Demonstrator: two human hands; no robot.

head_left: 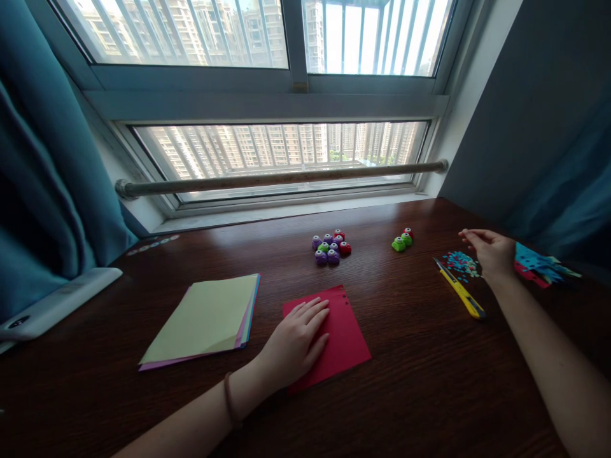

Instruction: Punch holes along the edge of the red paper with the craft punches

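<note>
My left hand point(296, 343) lies flat, fingers stretched out, on a red paper sheet point(346, 331) with small holes along its top edge, near the middle of the dark wooden table point(410, 381). My right hand point(489, 251) hovers at the right over a small pile of coloured paper bits point(461, 264), fingertips drawn together; whether it holds anything I cannot make out. A yellow utility knife point(461, 291) lies just left of that hand. Two groups of small paper punches sit farther back: a purple-red cluster point(330, 247) and a green-red pair point(402, 240).
A stack of coloured paper point(205, 321) with a pale green top sheet lies to the left. Cut blue and red paper scraps point(541, 266) sit at the far right. A white device point(52, 305) rests at the left edge. A window with a rail point(281, 179) runs behind; teal curtains hang at both sides.
</note>
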